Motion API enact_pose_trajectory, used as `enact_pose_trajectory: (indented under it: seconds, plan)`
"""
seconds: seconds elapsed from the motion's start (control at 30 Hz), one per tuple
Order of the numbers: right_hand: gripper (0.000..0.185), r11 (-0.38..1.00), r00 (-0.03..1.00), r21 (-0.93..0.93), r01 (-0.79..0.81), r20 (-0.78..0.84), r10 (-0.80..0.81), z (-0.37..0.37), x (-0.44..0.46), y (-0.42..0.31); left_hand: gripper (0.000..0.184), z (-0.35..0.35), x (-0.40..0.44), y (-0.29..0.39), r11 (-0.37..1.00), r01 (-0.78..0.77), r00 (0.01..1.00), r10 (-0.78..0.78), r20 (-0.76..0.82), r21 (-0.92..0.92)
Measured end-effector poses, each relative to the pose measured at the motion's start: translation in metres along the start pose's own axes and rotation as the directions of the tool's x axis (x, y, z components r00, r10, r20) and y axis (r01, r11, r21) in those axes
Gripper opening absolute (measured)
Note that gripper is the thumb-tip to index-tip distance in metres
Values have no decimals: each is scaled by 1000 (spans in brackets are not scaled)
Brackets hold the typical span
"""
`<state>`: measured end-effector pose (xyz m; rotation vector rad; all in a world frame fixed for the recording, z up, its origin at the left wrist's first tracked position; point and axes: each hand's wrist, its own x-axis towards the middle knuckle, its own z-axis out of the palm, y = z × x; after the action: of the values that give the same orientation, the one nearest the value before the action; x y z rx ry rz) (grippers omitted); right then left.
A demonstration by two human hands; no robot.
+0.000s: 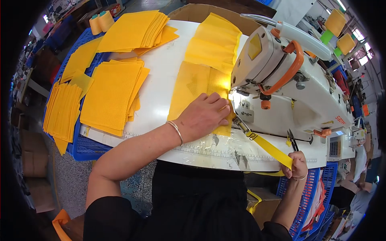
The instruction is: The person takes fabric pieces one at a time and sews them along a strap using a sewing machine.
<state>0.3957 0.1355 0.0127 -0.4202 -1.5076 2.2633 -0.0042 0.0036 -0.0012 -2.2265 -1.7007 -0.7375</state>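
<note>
My left hand (207,116) lies on a yellow mesh fabric panel (183,94) beside the sewing machine's needle area, its fingers curled and closed on the panel's edge. A second yellow panel (213,42) continues behind it. The white sewing machine (277,68) stands to the right, its lamp lighting the fabric. From a metal binder guide (241,124) runs a yellow binding tape (269,149). My right hand (296,165) is closed around the tape's near end, by the table's front edge. Dark thread snips (292,140) point up just above that hand; whether it touches them I cannot tell.
Stacks of yellow mesh pieces (112,94) lie on the left of the white table (159,76), with more in a blue basket (86,148). Thread cones (101,22) stand at the back left. Another blue basket (311,201) is below right.
</note>
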Motion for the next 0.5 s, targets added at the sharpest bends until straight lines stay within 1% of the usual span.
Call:
enact_pose_trajectory:
  seconds: [0.23, 0.37, 0.5]
  plan:
    - [43, 997, 1000, -82, -6, -21, 5, -2, -10, -3, 26, -3, 1, 2, 998, 1, 1000, -2, 8, 63]
    - [41, 999, 999, -28, -29, -24, 28, -5, -10, -1, 28, -2, -1, -1, 995, -79, 996, 76, -41, -59]
    - [38, 998, 998, -41, -38, -58, 36, 0, -9, -4, 26, 2, -1, -2, 998, -57, 998, 57, -21, -17]
